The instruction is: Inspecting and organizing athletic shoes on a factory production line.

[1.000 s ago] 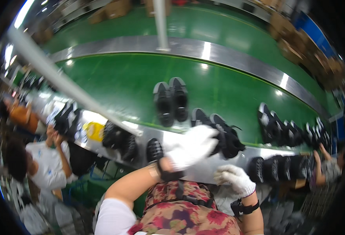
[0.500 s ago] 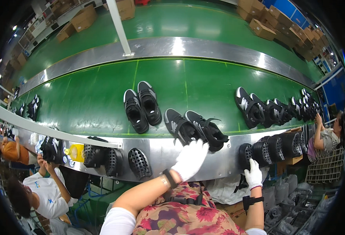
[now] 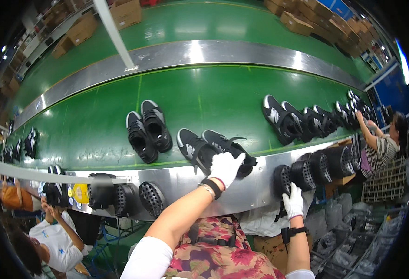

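Observation:
My left hand (image 3: pixel 225 168), in a white glove, reaches over the heel end of a pair of black sneakers at the near belt edge. Its fingers close at the collar of the left shoe (image 3: pixel 196 148), partly hiding it. The right shoe (image 3: pixel 244 167), with a loose strap, lies against it, its heel over the metal ledge. My right hand (image 3: pixel 294 201), also gloved, has its fingers round the lower end of a black perforated shoe form (image 3: pixel 282 179), first in a row of several standing on the ledge.
Another sneaker pair (image 3: pixel 148 132) lies left on the green belt (image 3: pixel 97 135); more sneakers (image 3: pixel 302 121) line its right. Perforated forms (image 3: pixel 152 197) and a yellow bottle (image 3: pixel 80 193) stand on the metal ledge (image 3: pixel 186 186) below a white rail (image 3: pixel 56 173). Co-workers sit at both sides.
My left hand has come down onto the sneaker's collar. My right hand's fingers have closed round the end of the form. The whole view has shifted slightly.

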Motion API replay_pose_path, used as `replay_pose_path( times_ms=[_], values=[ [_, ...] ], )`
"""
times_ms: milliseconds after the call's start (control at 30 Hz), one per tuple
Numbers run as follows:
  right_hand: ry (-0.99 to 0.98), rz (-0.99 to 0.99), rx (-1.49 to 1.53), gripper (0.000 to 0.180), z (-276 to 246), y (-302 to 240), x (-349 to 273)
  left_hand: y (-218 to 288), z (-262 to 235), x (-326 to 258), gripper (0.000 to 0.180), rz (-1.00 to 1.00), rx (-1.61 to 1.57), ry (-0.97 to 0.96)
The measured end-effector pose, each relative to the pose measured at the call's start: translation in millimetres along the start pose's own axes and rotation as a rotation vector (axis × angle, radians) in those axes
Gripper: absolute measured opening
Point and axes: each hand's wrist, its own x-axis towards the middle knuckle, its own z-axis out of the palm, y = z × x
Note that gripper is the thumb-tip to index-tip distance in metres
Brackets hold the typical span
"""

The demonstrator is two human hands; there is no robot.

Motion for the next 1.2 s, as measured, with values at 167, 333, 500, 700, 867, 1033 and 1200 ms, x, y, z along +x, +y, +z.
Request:
replay_pose_path(
  times_ms=[167,333,500,700,867,1033,1200],
  values=[
    [-0.040,-0.057,-0.112,0.067,2,-34,6,-8,-6,-31,0.025,0.199,0.088,-0.096],
    [-0.087,-0.080,-0.138,0.068,5,-66,-3,-12,-23,-97,0.043,0.381,0.104,-0.216],
    [-0.144,-0.079,-0.132,0.069,-13,-79,-2,0,-31,-134,0.051,0.307,0.099,-0.208],
    [0.007,-0.300,0.070,0.053,-51,-61,-10,1,-35,-152,0.049,0.241,0.090,-0.156],
    [0.017,-0.565,-0.053,0.040,-31,-58,-4,21,-29,-131,0.039,0.397,0.000,-0.045],
    [-0.058,-0.482,-0.147,0.030,-19,-69,10,27,12,-112,0.012,0.475,0.114,-0.139],
    [-0.002,-0.445,-0.172,0.024,-26,-67,-2,40,26,-107,0.020,0.367,0.091,-0.054]
  ],
)
